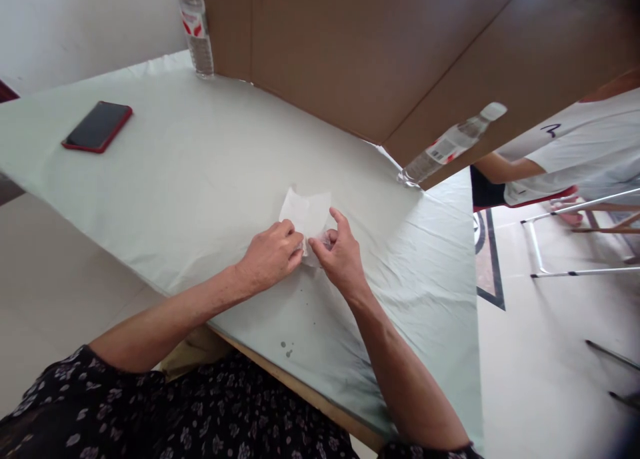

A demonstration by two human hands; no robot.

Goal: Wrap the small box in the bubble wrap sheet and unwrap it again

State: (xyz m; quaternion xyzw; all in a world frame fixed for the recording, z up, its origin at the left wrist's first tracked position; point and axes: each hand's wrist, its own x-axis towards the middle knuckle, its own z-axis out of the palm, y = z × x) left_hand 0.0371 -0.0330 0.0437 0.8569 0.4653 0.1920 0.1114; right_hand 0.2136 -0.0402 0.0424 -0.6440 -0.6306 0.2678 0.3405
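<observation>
A crumpled white tissue [307, 209] lies on the pale green tablecloth in front of me, its far edge spread and slightly raised. My left hand [273, 255] is closed, its curled fingers pinching the tissue's near left part. From the other side, my right hand [343, 255] grips the near right part between thumb and curled fingers, with the index finger lifted away. The two hands almost meet at the tissue's near edge. Folds under the fingers are partly hidden.
Brown cardboard panels [320, 52] stand along the far side. Water bottles stand against them at the back left [197, 35] and right [453, 145]. A phone [97, 127] with a red edge lies at left. Beyond the panel sits a person in a white shirt [590, 145], near a metal-framed rack [537, 245].
</observation>
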